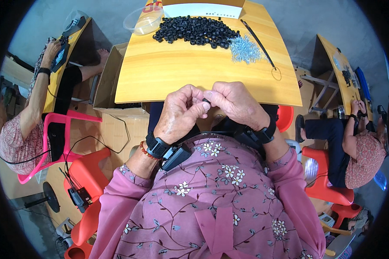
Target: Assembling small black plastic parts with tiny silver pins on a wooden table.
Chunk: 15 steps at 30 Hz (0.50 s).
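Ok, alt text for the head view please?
Both hands, left hand and right hand, pinch a small black ring together at the near edge of a wooden table bearing a pile of black rings.

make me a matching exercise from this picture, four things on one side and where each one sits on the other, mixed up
Things:
1. pile of black rings
2. heap of small clear parts
3. clear plastic bowl
4. single black ring

Places:
A. pinched between the fingers of the left hand and right hand
B. far left corner of the wooden table
C. far middle of the table
D. right of the black pile, beside a long black strip

Pairs: 1-C, 2-D, 3-B, 4-A
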### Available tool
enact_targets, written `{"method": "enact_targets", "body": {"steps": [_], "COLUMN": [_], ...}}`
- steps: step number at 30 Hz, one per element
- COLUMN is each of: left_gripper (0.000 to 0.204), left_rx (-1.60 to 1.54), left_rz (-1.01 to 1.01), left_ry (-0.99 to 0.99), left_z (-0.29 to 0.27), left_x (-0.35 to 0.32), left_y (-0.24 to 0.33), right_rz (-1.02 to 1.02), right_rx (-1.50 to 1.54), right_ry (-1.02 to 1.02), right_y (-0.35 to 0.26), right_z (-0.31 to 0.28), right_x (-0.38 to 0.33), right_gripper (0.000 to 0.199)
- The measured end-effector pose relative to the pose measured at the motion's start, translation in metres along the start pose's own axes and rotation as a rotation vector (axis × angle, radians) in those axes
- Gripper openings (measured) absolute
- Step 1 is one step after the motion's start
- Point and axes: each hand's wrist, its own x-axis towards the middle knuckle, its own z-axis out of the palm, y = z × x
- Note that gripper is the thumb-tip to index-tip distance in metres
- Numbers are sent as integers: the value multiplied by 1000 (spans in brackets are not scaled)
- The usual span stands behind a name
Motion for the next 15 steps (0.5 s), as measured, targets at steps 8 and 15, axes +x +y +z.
{"method": "enact_targets", "body": {"steps": [8, 15], "left_gripper": [15, 17], "left_rx": [-237, -674], "left_rz": [-46, -232], "left_ry": [-4, -40], "left_z": [0, -2], "left_x": [0, -2], "left_y": [3, -2], "right_rz": [-19, -100], "right_rx": [15, -2], "right_ry": [177, 225], "right_y": [-11, -4], "right_z": [18, 27], "right_x": [-3, 0], "right_gripper": [30, 29]}}
